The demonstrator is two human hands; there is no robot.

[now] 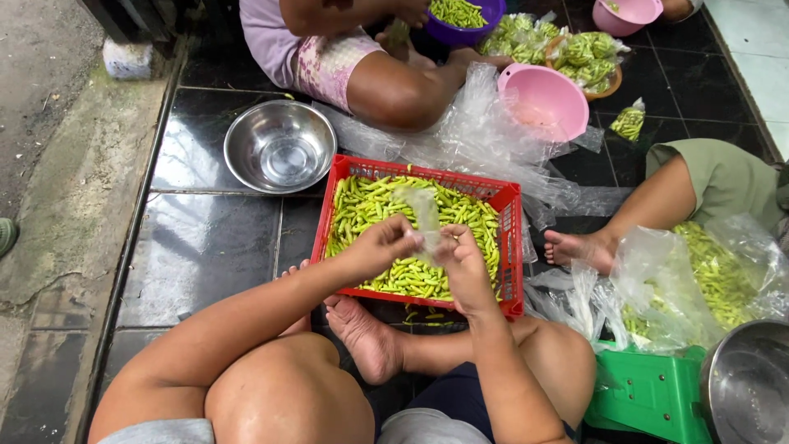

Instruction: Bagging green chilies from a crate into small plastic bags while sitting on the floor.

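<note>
Entry, read left to right across the black tiled floor (205,238).

Steel bowl (280,145): sitting empty on the tiles, just beside the far left corner of the crate.

Red crate (509,247): lying in front of the person's crossed legs, holding a deep layer of green chilies (370,205).

Left hand (382,244): hovering over the crate, its fingers pinching closed on the lower edge of a small clear bag (425,210).

Right hand (462,261): working beside the left, its fingers closing on the same bag's edge (the two hands are almost touching). The bag is standing up limp between them, above the chilies, and appears empty.

Pink bowl (544,100): resting tilted on crumpled clear plastic beyond the crate, next to a seated co-worker's knee.

Filled packets (575,53): piling up in a tray farther back.

Green scale (649,395): sitting at the near right, beside a large plastic bag of chilies (715,275) and another co-worker's bare foot.

Step in hand, as judged: opening the mouth of the bag for filling. The next move seems to be calling for the two sides to be rubbed apart, one hand holding the mouth wide while the other scoops chilies from the crate.
</note>
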